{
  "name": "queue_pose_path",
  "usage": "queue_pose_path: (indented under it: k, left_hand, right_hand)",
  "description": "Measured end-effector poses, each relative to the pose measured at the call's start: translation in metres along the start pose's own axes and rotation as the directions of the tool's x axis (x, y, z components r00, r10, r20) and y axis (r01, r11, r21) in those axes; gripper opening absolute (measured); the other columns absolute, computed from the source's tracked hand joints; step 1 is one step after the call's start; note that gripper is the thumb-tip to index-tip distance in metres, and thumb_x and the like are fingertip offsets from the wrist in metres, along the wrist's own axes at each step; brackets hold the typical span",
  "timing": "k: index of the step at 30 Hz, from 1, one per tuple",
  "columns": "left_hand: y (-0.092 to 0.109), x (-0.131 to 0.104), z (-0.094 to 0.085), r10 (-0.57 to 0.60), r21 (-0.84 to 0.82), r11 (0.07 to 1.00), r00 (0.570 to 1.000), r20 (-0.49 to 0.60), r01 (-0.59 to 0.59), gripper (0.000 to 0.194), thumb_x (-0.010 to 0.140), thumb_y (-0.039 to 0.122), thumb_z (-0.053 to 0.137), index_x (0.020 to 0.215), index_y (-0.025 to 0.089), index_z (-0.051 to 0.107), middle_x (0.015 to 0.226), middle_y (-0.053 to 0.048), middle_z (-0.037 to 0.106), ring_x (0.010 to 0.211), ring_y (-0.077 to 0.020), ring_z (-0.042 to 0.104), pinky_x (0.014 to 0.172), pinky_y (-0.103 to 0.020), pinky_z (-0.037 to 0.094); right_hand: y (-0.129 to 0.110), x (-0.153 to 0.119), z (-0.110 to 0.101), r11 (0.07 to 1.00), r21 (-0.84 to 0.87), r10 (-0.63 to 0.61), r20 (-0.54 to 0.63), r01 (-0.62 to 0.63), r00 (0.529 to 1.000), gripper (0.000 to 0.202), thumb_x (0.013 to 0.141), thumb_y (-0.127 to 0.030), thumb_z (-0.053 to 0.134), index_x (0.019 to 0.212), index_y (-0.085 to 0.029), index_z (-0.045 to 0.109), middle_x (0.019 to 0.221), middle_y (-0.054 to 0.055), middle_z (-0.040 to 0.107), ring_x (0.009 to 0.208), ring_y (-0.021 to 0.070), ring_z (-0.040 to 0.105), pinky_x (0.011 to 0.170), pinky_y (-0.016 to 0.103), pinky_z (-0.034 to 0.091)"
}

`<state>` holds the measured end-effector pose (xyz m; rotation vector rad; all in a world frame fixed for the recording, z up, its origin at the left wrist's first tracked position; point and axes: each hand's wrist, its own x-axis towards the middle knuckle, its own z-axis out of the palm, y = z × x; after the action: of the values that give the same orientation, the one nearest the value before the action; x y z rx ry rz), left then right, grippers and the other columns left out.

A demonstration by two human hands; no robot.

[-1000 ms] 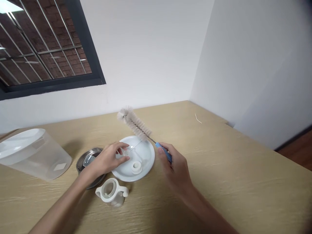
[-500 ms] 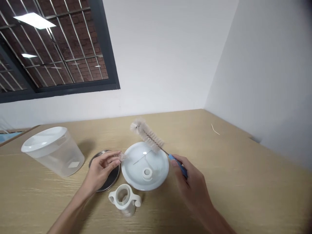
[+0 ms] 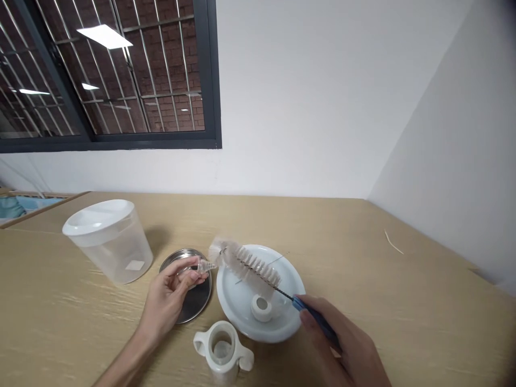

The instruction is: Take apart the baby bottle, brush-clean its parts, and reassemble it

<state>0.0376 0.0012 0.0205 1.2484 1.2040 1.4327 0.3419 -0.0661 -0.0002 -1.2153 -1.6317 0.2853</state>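
My left hand pinches a small clear ribbed piece between thumb and fingers, above a round metal dish. A bottle brush with white bristles is gripped by its blue handle in my right hand. Its bristle tip is close to the clear piece; whether they touch I cannot tell. Beneath the brush, a white bowl holds a white ring-shaped cap and a thin stick-like item, partly hidden. Nearer me stands a white two-handled cup, open at the top.
A translucent plastic bucket with a white rim stands at the left on the wooden table. On the far right of the tabletop lies a thin pale strip. Behind the table are a white wall and a barred window.
The view has shifted, so the table things appear farther right. The brush head has come down and closer to the clear piece, which my left hand still holds.
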Motion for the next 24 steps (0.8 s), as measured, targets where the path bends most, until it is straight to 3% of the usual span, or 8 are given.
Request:
queue_pose_path:
  k: [3,8,13,17,19,22,24]
  left_hand:
    - [-0.002,0.000,-0.004,0.061,0.060,0.996,0.998,-0.011,-0.060,0.052,0.077,0.057,0.082,0.110,0.017,0.074,0.104,-0.012,0.082,0.086,-0.0260,0.080,0.087,-0.038,0.066]
    - [-0.004,-0.001,-0.006,0.133,0.126,0.983,0.991,0.027,-0.135,0.041,0.086,0.052,0.075,0.111,0.018,0.075,0.114,-0.012,0.080,0.089,-0.0241,0.080,0.087,-0.036,0.066]
    - [-0.006,-0.003,-0.005,0.139,0.172,0.975,0.990,0.029,-0.142,0.038,0.090,0.048,0.072,0.112,0.018,0.075,0.095,-0.008,0.083,0.082,-0.0216,0.079,0.081,-0.031,0.065]
    - [-0.002,-0.006,-0.003,0.157,0.192,0.969,0.987,0.010,-0.156,0.039,0.087,0.051,0.073,0.106,0.017,0.076,0.092,-0.009,0.083,0.079,-0.0229,0.079,0.076,-0.031,0.065]
    - [0.001,-0.007,-0.002,0.147,0.193,0.971,0.989,0.002,-0.144,0.040,0.086,0.052,0.074,0.105,0.017,0.076,0.089,-0.009,0.083,0.078,-0.0237,0.079,0.075,-0.032,0.066]
    - [0.001,-0.007,-0.002,0.120,0.193,0.974,0.993,-0.013,-0.116,0.044,0.085,0.055,0.074,0.106,0.016,0.076,0.086,-0.010,0.083,0.076,-0.0247,0.079,0.075,-0.034,0.066]
    - [-0.001,-0.007,-0.002,0.109,0.192,0.976,0.994,-0.015,-0.104,0.046,0.084,0.057,0.074,0.106,0.017,0.076,0.087,-0.010,0.083,0.076,-0.0255,0.080,0.076,-0.035,0.066]
  right_hand:
    - [0.006,0.000,0.000,0.999,-0.014,-0.038,0.026,0.039,0.999,0.022,0.097,-0.036,0.059,0.113,-0.026,0.070,0.089,0.004,0.078,0.068,0.0180,0.074,0.057,0.022,0.061]
    - [0.007,0.002,-0.002,1.000,-0.011,-0.013,0.052,0.014,0.999,0.021,0.097,-0.034,0.058,0.112,-0.026,0.071,0.086,0.002,0.078,0.065,0.0165,0.073,0.054,0.020,0.060]
    - [-0.002,-0.003,0.002,0.998,0.024,0.052,0.031,-0.053,0.998,0.023,0.098,-0.039,0.057,0.108,-0.025,0.072,0.084,0.003,0.076,0.063,0.0164,0.071,0.054,0.021,0.059]
    - [0.007,-0.004,0.002,1.000,0.004,-0.030,0.081,0.029,0.996,0.024,0.096,-0.037,0.060,0.112,-0.024,0.073,0.092,0.007,0.078,0.071,0.0186,0.075,0.061,0.023,0.062]
    - [0.013,-0.001,-0.001,0.997,-0.061,-0.042,0.052,0.045,0.998,0.024,0.095,-0.037,0.062,0.111,-0.024,0.073,0.091,0.006,0.078,0.069,0.0188,0.074,0.058,0.023,0.062]
    - [0.014,0.004,-0.006,0.990,-0.119,0.066,-0.030,-0.070,0.997,0.025,0.095,-0.041,0.062,0.109,-0.024,0.074,0.090,0.005,0.078,0.073,0.0195,0.075,0.057,0.021,0.061]
    - [0.009,0.004,-0.007,0.987,-0.084,0.132,-0.025,-0.133,0.991,0.028,0.097,-0.044,0.059,0.108,-0.023,0.074,0.093,0.006,0.078,0.080,0.0205,0.076,0.061,0.022,0.062]
